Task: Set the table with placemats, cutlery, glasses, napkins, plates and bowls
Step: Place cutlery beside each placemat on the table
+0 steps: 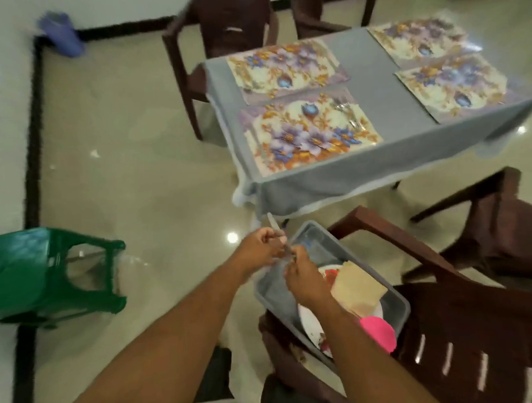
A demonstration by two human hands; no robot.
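Over the grey tub (398, 305) on a near brown chair (474, 329), my left hand (260, 246) and right hand (303, 280) both pinch a piece of cutlery (274, 225), seemingly a knife, sorting it for the table (375, 86) beyond. Four floral placemats (310, 130) lie ready; cutlery already rests on the nearest. Plates (308, 320) and napkins (356, 288) wait in the tub.

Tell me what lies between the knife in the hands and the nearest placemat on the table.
Nothing visible blocks the way. Both hands, left and right, hold the knife over the grey bin. Only open floor and the tablecloth's hanging edge lie before the nearest placemat, which already carries some cutlery.
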